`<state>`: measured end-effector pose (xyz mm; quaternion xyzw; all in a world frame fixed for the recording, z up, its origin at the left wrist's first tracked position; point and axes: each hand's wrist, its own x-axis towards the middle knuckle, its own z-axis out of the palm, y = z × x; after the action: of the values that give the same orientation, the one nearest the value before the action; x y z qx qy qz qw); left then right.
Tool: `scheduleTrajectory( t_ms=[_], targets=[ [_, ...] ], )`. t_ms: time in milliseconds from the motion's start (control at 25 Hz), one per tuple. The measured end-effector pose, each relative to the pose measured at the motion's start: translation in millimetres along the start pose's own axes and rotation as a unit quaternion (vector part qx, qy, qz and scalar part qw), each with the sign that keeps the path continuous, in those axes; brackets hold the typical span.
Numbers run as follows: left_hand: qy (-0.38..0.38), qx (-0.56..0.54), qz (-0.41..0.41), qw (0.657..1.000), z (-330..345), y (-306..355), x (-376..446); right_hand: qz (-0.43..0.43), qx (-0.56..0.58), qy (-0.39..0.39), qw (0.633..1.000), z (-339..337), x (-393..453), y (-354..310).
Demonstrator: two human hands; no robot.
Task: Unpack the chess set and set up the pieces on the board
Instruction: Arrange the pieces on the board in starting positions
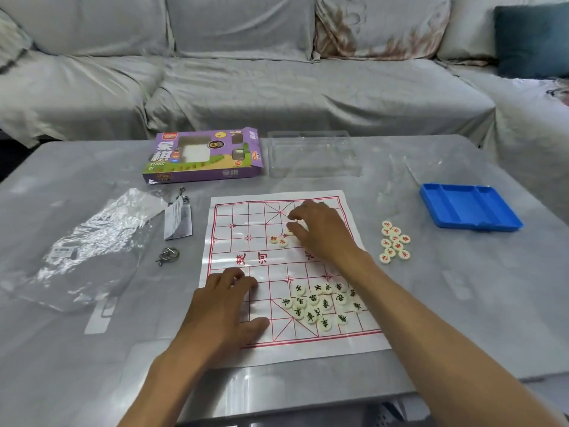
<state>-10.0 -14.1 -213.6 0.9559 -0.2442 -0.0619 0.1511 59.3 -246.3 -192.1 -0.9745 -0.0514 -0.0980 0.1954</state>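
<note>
A white paper board (246,217) with a red grid lies flat on the grey table. My left hand (229,306) rests flat on its near left part, fingers spread. My right hand (320,232) hovers over the far middle of the board, fingers curled down onto a red-marked piece (290,231) that is mostly hidden beneath them. Two red-marked pieces (278,241) lie just left of that hand. A heap of black-marked pieces (320,305) sits on the near right of the board. Several red-marked pieces (395,241) lie off the board to the right.
A purple box (204,155) and a clear plastic lid (312,154) stand behind the board. A blue tray (468,209) is at the right. Crumpled plastic wrap (89,241), a leaflet (178,218) and metal ring puzzles (167,255) lie at the left. A sofa is beyond the table.
</note>
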Motion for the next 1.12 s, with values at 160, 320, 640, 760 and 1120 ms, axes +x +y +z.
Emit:
scheduleTrajectory(
  t_ms=[160, 320, 640, 760, 1120],
  targets=[
    [-0.003, 0.010, -0.004, 1.000, -0.8, 1.5, 1.0, 0.199, -0.024, -0.024, 0.979, -67.1, -31.2, 70.8],
    [-0.007, 0.014, -0.008, 1.000, -0.5, 4.6, 0.1, 0.269, -0.032, -0.132, 0.954, -89.8, -69.7, 111.6],
    [-0.008, 0.014, -0.010, 1.000, -2.6, 7.1, -2.1, 0.226, -0.103, -0.036, 0.968, -60.6, -79.7, 125.5],
    [-0.007, 0.012, -0.010, 1.000, -1.1, 5.6, -1.3, 0.239, -0.059, 0.004, 0.969, -73.0, -75.8, 123.6],
    [0.009, 0.004, -0.002, 1.000, -3.0, 6.4, -2.5, 0.118, 0.034, 0.061, 0.991, -20.4, -4.2, 50.1]
  ],
)
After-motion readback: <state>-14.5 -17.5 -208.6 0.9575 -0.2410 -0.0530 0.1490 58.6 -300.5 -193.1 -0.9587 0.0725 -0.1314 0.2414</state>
